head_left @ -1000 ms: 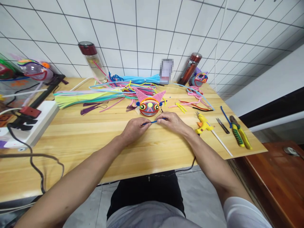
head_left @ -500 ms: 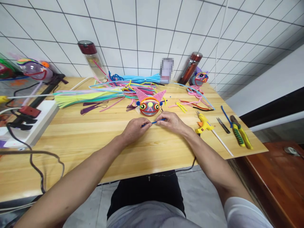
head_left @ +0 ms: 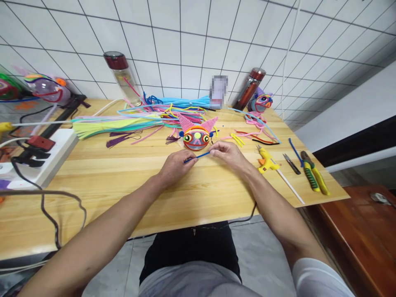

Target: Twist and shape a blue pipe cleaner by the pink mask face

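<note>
A short blue pipe cleaner stretches between my two hands, just in front of a round cat-like figure with pink pointed ears. My left hand is closed on its left end, and a bit of blue pokes out under the fingers. At the other end my right hand pinches the tip between thumb and finger. The figure stands on the wooden table, facing me, touched by neither hand.
Bundles of coloured pipe cleaners lie at the back left. On the right are a yellow glue gun, small snips and green-yellow pliers. Two bottles lean near the wall. A white power strip sits at left.
My right hand has shifted to the end of the blue pipe cleaner, so a longer stretch shows between the hands. The view has moved slightly.
</note>
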Demonstrator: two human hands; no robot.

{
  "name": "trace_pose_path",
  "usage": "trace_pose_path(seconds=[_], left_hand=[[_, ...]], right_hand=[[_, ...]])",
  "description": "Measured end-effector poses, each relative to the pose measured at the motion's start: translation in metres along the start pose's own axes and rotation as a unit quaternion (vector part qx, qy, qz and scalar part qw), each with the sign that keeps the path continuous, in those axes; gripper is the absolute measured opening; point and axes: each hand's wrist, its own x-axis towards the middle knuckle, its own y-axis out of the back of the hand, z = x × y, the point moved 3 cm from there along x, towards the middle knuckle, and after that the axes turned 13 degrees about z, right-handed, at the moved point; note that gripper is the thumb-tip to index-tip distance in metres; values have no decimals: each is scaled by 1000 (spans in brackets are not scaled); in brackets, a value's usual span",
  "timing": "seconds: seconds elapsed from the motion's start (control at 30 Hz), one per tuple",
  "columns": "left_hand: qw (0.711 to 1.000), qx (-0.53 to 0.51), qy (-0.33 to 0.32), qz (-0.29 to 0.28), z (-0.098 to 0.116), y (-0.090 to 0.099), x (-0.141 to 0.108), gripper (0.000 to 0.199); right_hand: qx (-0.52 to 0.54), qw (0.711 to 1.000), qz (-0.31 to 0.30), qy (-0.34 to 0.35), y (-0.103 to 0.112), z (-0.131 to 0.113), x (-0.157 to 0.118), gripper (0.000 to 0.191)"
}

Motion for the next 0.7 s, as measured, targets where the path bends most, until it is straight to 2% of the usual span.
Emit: trace_pose_path(seconds=[0.2, 0.33, 0.53, 0.7], left_hand=[[1000, -4, 0, -11, 1, -1, -1, 20], [1000, -4, 4, -11, 2, -2, -1, 21], [999, 0, 17, -52, 2, -1, 0, 28], [999, -1, 24, -41, 1, 0, 0, 27]], right_hand=[[-23, 1000, -8, -4, -5, 0, -3, 37], [-20, 999, -25, 2, -10, -6, -7, 34], [-20, 1000, -6, 9, -5, -5, -4, 29], [-24, 999, 7, 23, -1, -2, 0, 29]])
